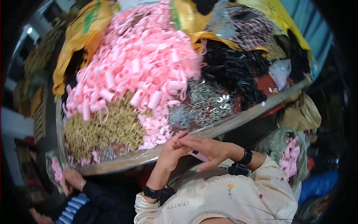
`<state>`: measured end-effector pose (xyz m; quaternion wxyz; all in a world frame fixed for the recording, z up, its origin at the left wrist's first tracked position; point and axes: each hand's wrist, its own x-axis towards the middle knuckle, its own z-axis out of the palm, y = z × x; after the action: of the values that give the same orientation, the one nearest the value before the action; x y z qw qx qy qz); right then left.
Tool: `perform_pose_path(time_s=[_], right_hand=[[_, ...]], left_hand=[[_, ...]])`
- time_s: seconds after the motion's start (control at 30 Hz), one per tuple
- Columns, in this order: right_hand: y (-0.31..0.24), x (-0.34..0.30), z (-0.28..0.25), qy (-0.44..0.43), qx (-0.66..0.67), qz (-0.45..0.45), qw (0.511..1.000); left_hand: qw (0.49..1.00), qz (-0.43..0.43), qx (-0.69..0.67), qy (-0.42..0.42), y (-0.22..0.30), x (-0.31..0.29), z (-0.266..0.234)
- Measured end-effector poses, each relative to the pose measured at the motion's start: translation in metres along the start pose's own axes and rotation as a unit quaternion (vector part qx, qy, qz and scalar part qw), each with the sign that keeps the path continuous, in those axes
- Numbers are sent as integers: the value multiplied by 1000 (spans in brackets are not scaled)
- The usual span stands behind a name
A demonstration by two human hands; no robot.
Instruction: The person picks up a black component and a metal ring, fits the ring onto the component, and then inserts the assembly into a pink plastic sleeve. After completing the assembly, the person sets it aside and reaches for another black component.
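Note:
Close together at the table's near edge, my left hand [172, 151] and my right hand [212, 148] meet at the fingertips. Between them is a pink plastic piece [200, 155] with a small dark opening at one end. My left fingers close at its left end, partly hidden by my right fingers. My right fingers reach over the piece, with the thumb below it. Just beyond my hands lie small pink parts [154, 130], grey metal bits [180, 116] and loose metal rings [210, 104].
Pink tubes and loops [138, 63] form a big heap, with brass-coloured clips [102, 128] nearer. Black parts [231, 67] lie right. A raised wooden rim [246, 115] borders the table. Another person's hand [72, 180] is at left; a sack of pink pieces [291, 156] stands at right.

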<state>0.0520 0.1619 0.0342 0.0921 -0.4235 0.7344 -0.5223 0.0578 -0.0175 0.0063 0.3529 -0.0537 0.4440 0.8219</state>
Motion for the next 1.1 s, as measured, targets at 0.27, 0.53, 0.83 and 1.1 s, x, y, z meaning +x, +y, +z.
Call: perform_pose_path(time_s=[0.27, 0.53, 0.83, 1.1], right_hand=[[-19, -55, -25, 243, -181, 100, 948], [-92, -252, -82, 545, -440, 364, 614], [-106, -314, -65, 428, -563, 528, 470], [-52, -238, -75, 470, -411, 382, 681]], left_hand=[[973, -173, -75, -130, -7, 44, 46], [975, -36, 182, -124, -26, 118, 83], [655, 385, 640, -112, -54, 207, 159], [643, 361, 659, -149, -49, 214, 167]])
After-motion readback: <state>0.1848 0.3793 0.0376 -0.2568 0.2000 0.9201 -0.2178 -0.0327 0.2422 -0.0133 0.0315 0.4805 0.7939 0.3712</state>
